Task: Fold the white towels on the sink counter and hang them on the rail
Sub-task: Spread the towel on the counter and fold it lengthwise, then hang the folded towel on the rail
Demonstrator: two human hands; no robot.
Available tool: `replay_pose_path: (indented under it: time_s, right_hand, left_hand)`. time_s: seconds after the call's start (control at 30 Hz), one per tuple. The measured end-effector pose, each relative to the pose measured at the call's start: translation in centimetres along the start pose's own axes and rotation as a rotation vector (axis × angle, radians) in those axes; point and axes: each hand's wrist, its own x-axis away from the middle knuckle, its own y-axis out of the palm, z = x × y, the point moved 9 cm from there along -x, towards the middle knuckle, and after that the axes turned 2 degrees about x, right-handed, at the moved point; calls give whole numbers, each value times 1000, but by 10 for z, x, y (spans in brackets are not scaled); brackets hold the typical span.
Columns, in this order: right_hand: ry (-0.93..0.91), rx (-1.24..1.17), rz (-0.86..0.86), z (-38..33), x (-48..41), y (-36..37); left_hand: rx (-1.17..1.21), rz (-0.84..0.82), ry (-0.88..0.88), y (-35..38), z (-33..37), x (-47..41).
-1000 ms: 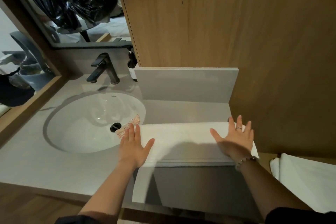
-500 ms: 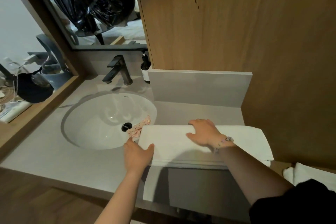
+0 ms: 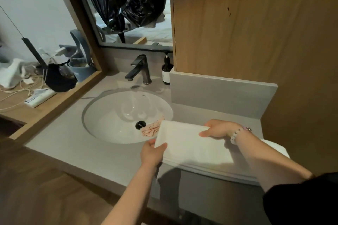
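Note:
A white towel (image 3: pixel 193 146), folded into a long strip, lies on the grey sink counter (image 3: pixel 69 133) to the right of the basin, its front edge hanging over the counter's front. My left hand (image 3: pixel 152 153) pinches the towel's near left corner. My right hand (image 3: pixel 219 129) grips the far edge near the middle, thumb on top. The left end is lifted slightly off the counter. No rail is in view.
The white basin (image 3: pixel 117 115) holds a crumpled pink cloth (image 3: pixel 150 129) by the black drain. A dark faucet (image 3: pixel 140 69) and a brown soap bottle (image 3: pixel 166 71) stand behind it. Wood panelling rises on the right; a cluttered shelf with cables lies left.
My right hand slid from the towel's right end to its middle and closed on the far edge. My left hand went from flat on the towel to pinching its corner.

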Motion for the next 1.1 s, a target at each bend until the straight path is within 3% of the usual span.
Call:
replay_pose_path:
  time_s: [0.2, 0.33, 0.47, 0.53, 0.7, 0.83, 1.1]
  right_hand:
    - [-101, -161, 150, -23, 18, -39]
    - [-184, -299, 309, -41, 49, -77]
    - [-274, -486, 503, -50, 81, -115]
    - [-333, -629, 559, -53, 95, -129]
    - [-349, -841, 785, -46, 132, -154]
    - [-395, -980, 861, -41, 153, -157]
    - [-452, -1031, 994, -40, 213, -155]
  left_hand:
    - [333, -54, -24, 16, 30, -8]
    - [332, -113, -106, 45, 42, 4]
    - [405, -496, -142, 102, 72, 46]
    - [433, -590, -73, 118, 93, 66]
    - [382, -465, 291, 114, 154, 82]
    - [333, -336, 496, 101, 189, 100]
    - [396, -356, 623, 96, 216, 148]
